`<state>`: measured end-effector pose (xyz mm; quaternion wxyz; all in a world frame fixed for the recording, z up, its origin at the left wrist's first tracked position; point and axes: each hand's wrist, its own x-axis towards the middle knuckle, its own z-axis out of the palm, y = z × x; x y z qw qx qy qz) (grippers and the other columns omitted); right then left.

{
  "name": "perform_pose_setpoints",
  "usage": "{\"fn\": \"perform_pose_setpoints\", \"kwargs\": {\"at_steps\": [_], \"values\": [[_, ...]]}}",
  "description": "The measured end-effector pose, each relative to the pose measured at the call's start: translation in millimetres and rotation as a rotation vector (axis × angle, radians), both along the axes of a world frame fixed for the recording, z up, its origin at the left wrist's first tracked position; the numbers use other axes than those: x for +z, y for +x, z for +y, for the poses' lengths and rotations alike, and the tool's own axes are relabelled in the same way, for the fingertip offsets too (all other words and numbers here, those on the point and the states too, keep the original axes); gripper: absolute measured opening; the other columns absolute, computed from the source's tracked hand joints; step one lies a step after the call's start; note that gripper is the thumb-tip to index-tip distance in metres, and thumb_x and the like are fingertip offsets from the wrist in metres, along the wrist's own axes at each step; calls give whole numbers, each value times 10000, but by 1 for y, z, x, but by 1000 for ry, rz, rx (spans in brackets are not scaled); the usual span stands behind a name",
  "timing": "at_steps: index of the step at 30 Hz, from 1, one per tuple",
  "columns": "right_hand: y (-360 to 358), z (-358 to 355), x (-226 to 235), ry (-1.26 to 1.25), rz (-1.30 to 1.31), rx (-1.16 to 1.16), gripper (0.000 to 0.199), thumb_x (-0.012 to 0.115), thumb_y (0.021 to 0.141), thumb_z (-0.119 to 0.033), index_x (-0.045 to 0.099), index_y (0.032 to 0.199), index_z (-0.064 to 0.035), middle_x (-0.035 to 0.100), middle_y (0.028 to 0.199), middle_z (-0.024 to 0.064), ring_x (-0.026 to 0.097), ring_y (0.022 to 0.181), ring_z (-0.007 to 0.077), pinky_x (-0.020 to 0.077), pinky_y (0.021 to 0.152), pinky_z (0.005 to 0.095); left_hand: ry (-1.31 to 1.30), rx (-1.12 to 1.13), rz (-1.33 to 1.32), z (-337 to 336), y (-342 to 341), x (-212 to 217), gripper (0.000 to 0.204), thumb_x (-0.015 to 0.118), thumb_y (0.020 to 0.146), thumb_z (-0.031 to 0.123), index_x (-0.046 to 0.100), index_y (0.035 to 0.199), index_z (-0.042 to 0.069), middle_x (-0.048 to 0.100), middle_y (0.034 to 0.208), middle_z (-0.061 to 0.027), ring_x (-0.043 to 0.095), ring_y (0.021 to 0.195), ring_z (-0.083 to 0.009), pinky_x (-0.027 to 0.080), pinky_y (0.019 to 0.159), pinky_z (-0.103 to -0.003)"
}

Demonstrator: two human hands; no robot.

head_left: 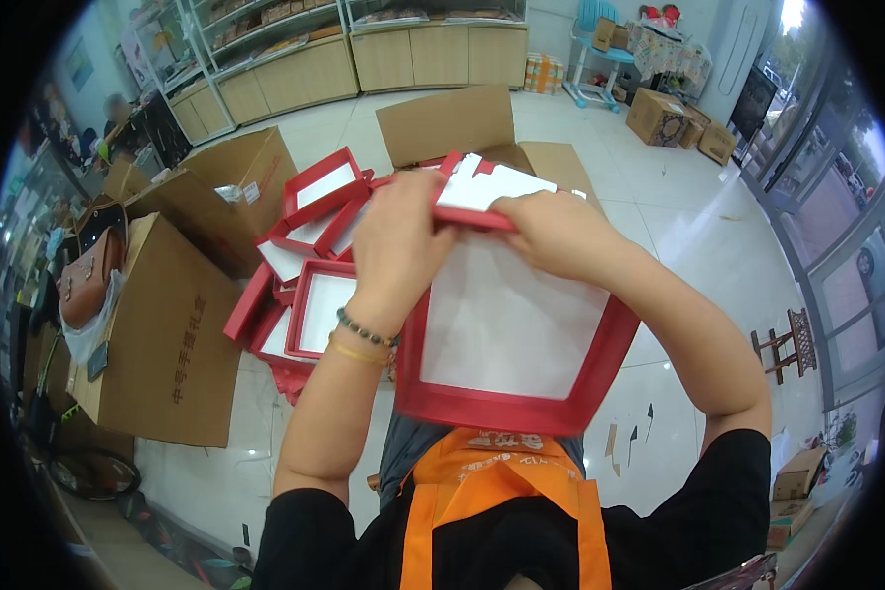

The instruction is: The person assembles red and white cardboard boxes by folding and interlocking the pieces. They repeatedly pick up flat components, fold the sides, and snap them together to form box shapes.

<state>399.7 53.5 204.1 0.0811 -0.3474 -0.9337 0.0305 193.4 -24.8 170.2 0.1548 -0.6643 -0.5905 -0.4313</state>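
While both hands are raised in front of the chest, the left hand point(395, 236) and the right hand point(553, 232) close their fingers on the far rim of a red box tray point(511, 339) with a white lining, which tilts toward the wearer above an orange apron point(492, 482). Both hands grip the upper edge, where white card flaps point(487, 185) with red borders stand up between them. A beaded bracelet point(366, 332) circles the left wrist. Just beyond the left hand, a heap of matching red trays point(310, 256) with white insides lies on the pale tiled floor point(678, 216), some overlapping. Brown cardboard cartons point(172, 339) stand to the left of the heap, another open carton point(452, 123) behind it. A brown leather bag point(90, 275) rests on the leftmost carton.
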Motion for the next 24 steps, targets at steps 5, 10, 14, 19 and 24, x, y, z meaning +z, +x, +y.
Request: {"fn": "perform_pose_setpoints", "kwargs": {"at_steps": [5,10,14,19,24], "values": [[22,9,-21,-154,210,-116,261,652,989,-174,712,1165,8,769,974,255,748,933,420,583,833,515,-322,-141,-379,-9,-5,-48,372,732,977,125,624,1307,-8,757,1109,-237,734,1005,-443,579,890,-480],[7,21,-41,-189,314,-11,226,630,928,-71,700,1121,24,758,955,277,740,909,445,578,834,531,-425,-82,-238,-19,26,-52,513,805,918,108,582,1369,9,719,1173,-265,696,1092,-469,568,909,-510],[-4,30,-65,-100,325,-79,242,611,894,-12,692,1121,14,761,944,270,740,895,453,582,833,533,-502,-69,-224,-15,29,-56,665,864,836,45,541,1418,19,689,1276,-266,669,1142,-486,568,934,-514],[-9,31,-83,-84,282,-94,300,609,915,-18,690,1203,-28,771,931,239,737,889,441,578,800,518,-503,-133,-244,-6,14,-85,655,808,834,-25,531,1428,-6,697,1192,-298,688,1091,-486,566,910,-520],[-15,36,-90,-60,232,-92,177,637,898,-112,702,1020,-2,751,844,244,735,798,442,583,739,531,-519,-124,-215,-2,6,-96,659,761,824,-39,516,1435,-30,698,1131,-312,706,1026,-481,575,855,-528]]}}
